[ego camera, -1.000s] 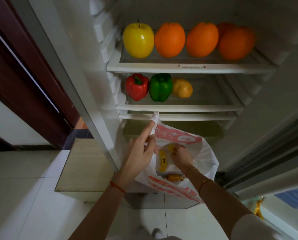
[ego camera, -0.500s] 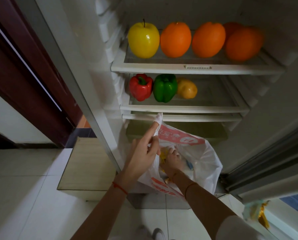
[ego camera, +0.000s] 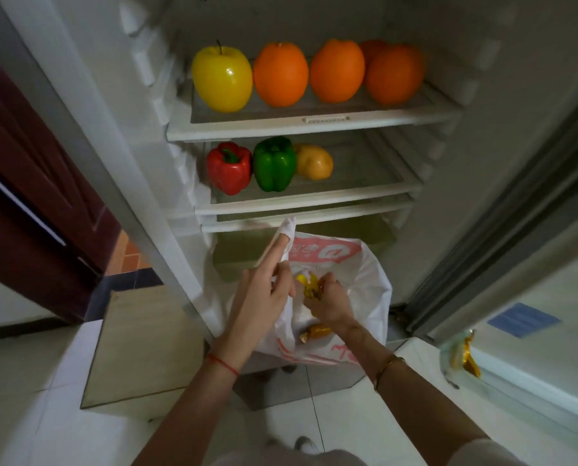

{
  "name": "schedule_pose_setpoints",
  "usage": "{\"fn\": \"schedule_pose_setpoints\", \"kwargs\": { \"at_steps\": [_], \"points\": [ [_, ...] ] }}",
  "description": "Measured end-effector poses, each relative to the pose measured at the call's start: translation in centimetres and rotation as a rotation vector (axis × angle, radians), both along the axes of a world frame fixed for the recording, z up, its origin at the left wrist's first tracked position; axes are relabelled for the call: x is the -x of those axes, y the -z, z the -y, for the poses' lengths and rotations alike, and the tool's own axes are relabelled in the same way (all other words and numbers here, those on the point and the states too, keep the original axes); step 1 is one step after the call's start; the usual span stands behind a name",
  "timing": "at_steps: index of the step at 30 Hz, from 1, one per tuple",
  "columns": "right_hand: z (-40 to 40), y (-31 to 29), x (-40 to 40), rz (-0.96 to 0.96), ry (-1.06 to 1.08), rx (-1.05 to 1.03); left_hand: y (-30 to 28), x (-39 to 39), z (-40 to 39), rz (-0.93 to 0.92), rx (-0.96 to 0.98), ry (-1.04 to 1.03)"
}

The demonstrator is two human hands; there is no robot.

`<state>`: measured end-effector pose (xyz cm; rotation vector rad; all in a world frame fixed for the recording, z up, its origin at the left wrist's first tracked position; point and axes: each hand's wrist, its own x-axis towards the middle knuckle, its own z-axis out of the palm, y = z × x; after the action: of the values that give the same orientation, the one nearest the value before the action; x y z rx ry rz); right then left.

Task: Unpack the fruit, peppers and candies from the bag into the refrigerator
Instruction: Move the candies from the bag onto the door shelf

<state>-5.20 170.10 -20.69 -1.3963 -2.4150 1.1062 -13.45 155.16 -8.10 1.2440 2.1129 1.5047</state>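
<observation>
A person's left hand point(ego camera: 264, 299) grips the handle of a white plastic bag point(ego camera: 369, 294) before an open refrigerator point(ego camera: 314, 124), while the right hand point(ego camera: 329, 302) — inside the bag — pinches yellow-wrapped candies point(ego camera: 309, 285). Another candy point(ego camera: 316, 331) lies lower in the bag. A yellow apple point(ego camera: 222, 79) and oranges point(ego camera: 280, 74) line the upper shelf; a red pepper point(ego camera: 228, 168), green pepper point(ego camera: 274, 163) and potato point(ego camera: 316, 162) sit below.

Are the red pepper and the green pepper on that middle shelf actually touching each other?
Touching. In the head view the red pepper and the green pepper sit side by side with their flanks meeting and no strip of shelf visible between them.
</observation>
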Motion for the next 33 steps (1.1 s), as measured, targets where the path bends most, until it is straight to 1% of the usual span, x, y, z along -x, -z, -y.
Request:
{"fn": "schedule_pose_setpoints", "kwargs": {
  "at_steps": [2,6,9,12,15,17,19,23,26,29,33],
  "points": [
    [0.2,-1.0,-1.4,-0.079,0.05,-0.013,0.2,-0.4,-0.4,-0.037,0.004,0.017],
    [0.8,-3.7,-4.9,-0.24,0.146,-0.049,0.6,-1.2,-1.0,-0.038,0.015,0.057],
    [1.1,-5.5,-8.3,-0.294,0.23,-0.074,0.5,-1.9,-1.4,-0.025,-0.014,0.095],
    [1.2,-6.9,-12.2,-0.347,0.373,-0.112,0.2,-2.9,-1.8,-0.015,-0.019,0.12],
    [1.2,-7.7,-16.3,-0.3,0.467,-0.193,0.2,-4.0,-2.2,-0.059,-0.007,0.13],
    [1.0,-7.7,-18.3,-0.282,0.503,-0.193,0.2,-4.1,-2.2,-0.058,-0.004,0.116],
    [0.9,-7.5,-22.2,-0.257,0.589,-0.198,0.3,-5.9,-2.6,-0.057,0.001,0.137],
    [-0.5,-7.1,-26.2,-0.141,0.659,-0.218,0.2,-6.2,-2.8,-0.05,0.018,0.11],
    [-3.3,-6.3,-28.6,-0.042,0.668,-0.15,-0.1,-7.1,-2.9,-0.071,0.015,0.071],
    [-5.9,-5.6,-29.7,0.048,0.618,-0.072,-0.4,-7.8,-3.0,-0.092,0.027,0.022],
    [-7.5,-4.1,-29.7,0.121,0.533,0.026,-0.6,-8.6,-3.0,-0.102,0.057,-0.048]
  ]
}}
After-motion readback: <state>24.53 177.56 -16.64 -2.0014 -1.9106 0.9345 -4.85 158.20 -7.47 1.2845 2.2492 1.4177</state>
